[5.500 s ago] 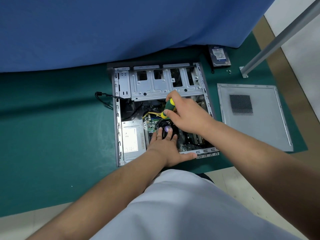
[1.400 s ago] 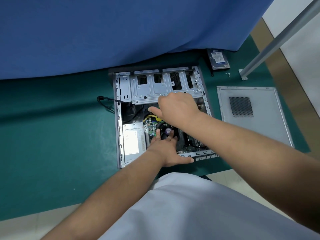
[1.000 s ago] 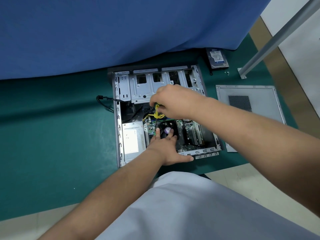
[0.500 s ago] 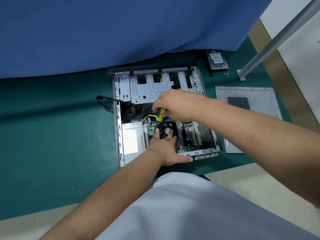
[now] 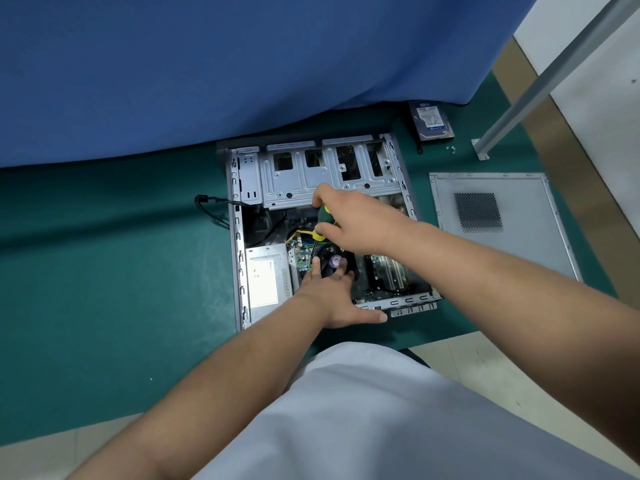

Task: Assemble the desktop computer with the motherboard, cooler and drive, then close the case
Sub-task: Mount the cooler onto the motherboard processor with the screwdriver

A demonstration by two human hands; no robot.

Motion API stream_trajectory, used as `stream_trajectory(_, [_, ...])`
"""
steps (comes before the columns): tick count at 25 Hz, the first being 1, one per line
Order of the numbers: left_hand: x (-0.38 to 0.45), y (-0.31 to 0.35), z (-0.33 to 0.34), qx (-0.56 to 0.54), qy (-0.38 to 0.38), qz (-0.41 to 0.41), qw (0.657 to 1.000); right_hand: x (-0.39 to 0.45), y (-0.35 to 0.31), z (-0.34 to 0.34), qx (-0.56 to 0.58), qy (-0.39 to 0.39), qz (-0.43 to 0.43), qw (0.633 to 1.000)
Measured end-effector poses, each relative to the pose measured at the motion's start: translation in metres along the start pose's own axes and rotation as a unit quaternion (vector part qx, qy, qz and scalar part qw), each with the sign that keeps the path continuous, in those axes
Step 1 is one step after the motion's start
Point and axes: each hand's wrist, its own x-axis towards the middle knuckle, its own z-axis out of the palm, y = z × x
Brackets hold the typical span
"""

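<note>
On the green mat [image 5: 104, 271], head view, the case [image 5: 239, 237] lies open with the board [image 5: 381, 271] seated inside and the cooler [image 5: 329, 261] mounted over it. The left hand [image 5: 332, 292] rests flat on the cooler, fingers straight and spread, thumb out toward the case's near edge. The right hand [image 5: 353, 220] grips a screwdriver [image 5: 323, 223], fingers curled round the handle, shaft angled down to the cooler's far left corner; the tip is too small to see. The drive [image 5: 431, 121] lies outside the case, beyond its far right corner, and the panel [image 5: 502, 220] lies to the right. Risk: a slanted driver may slip off the screw and gouge the board or the yellow wires [image 5: 301, 233] just beside it.
</note>
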Motion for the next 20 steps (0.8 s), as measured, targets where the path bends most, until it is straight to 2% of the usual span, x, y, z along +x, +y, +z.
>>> stream_trajectory(3, [-0.009,-0.002,-0.003,0.021,-0.006,0.010,1.000,-0.008,0.006,-0.005,0.012,0.046,0.010,0.999])
stream_trajectory(5, [-0.019,-0.008,-0.005,0.058,0.035,0.046,0.997,-0.016,0.012,-0.010,0.029,0.077,0.017,0.996])
stream_trajectory(8, [-0.039,-0.035,-0.007,0.121,0.164,0.114,0.972,-0.029,0.018,-0.009,0.044,0.098,0.030,0.994])
stream_trajectory(10, [-0.049,-0.063,-0.008,0.118,0.269,0.134,0.946,-0.037,0.020,-0.003,0.057,0.092,0.042,0.993])
stream_trajectory(13, [-0.054,-0.102,-0.010,0.073,0.387,0.080,0.916,-0.043,0.020,0.009,0.072,0.068,0.044,0.994])
stream_trajectory(16, [-0.045,-0.113,-0.006,0.048,0.410,-0.009,0.911,-0.045,0.018,0.018,0.078,0.056,0.039,0.995])
stream_trajectory(20, [-0.036,-0.114,0.002,0.037,0.453,-0.019,0.891,-0.043,0.016,0.024,0.083,0.056,0.039,0.994])
